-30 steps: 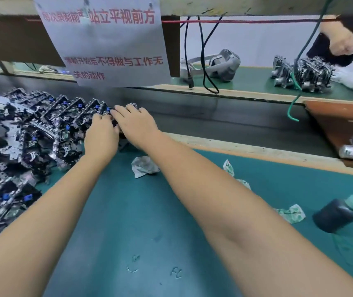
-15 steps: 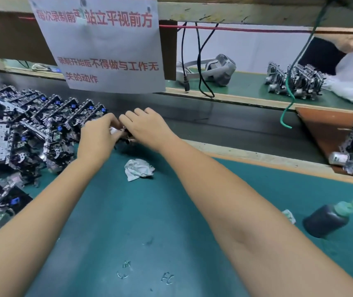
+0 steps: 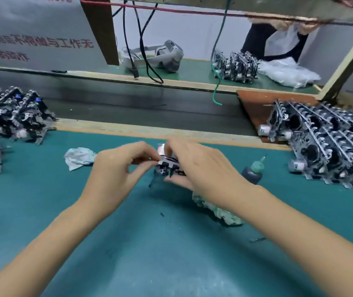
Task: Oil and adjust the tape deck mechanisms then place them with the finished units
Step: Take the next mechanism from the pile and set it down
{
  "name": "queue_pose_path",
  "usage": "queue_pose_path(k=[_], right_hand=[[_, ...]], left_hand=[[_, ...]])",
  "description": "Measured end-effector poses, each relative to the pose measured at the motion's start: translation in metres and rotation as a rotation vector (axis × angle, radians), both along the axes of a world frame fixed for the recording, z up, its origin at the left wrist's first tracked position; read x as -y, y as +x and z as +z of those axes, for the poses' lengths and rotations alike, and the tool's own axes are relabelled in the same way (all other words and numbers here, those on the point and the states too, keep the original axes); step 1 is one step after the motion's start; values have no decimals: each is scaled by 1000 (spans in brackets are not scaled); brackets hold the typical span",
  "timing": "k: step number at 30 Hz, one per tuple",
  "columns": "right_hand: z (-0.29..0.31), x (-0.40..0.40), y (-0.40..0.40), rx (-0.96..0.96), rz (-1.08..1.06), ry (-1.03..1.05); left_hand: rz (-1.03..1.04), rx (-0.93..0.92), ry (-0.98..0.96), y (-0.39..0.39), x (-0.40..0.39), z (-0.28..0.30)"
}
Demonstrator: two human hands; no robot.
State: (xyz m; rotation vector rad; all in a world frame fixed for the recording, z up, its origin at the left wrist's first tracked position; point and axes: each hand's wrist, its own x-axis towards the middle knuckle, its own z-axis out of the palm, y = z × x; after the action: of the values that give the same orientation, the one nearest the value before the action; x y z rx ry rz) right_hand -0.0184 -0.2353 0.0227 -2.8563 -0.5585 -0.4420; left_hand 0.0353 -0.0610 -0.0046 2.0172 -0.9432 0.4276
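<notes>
Both hands had come away from the left pile since the earlier frames, bringing one mechanism (image 3: 169, 167) to the middle of the green mat (image 3: 141, 249), just above it. The left hand (image 3: 115, 174) pinched its near-left edge between thumb and fingertips; the right hand (image 3: 195, 168) curled round its right side and top, thumb beneath. Most of the unit was hidden by the fingers, so which part they worked could not be told.

A crumpled rag (image 3: 216, 209) lay under the right wrist, and another rag (image 3: 78, 157) lay left of the hands. The oil bottle (image 3: 252, 171) stood near the right hand, its nozzle tilted away.

To do this step well, I judged the left hand should hold the frame steady by its edges while the right moved the linkage, keeping fingers off the small parts and using only a drop of oil.

Farther off, the unworked pile (image 3: 10, 112) sat at the mat's left edge, and the finished units (image 3: 325, 146) stood in rows at the right. Beyond the dark belt (image 3: 128, 103) lay a headset (image 3: 167, 54) and another cluster of units (image 3: 235, 65).
</notes>
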Motion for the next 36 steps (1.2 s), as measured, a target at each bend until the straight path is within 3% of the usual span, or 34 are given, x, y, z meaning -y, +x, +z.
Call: queue_pose_path(k=[6,9,12,16,21,36], right_hand=[[-41,31,-68,337,-19,-394],[-61,38,-85,380,9,-385],[-74,44,-94,284,22,-365],[-82,62,-104,234,-34,-105],[-91,82,-110,273,-121,143],[-91,106,-109,-40,-229,29]], left_hand=[[-201,136,41,-55,29,-54],[-276,187,154,-61,26,-63],[-232,197,238,-58,22,-62],[-268,-156,365,-52,23,-65],[-293,-317,420,-39,53,-64],[-335,-450,353,-24,34,-62]])
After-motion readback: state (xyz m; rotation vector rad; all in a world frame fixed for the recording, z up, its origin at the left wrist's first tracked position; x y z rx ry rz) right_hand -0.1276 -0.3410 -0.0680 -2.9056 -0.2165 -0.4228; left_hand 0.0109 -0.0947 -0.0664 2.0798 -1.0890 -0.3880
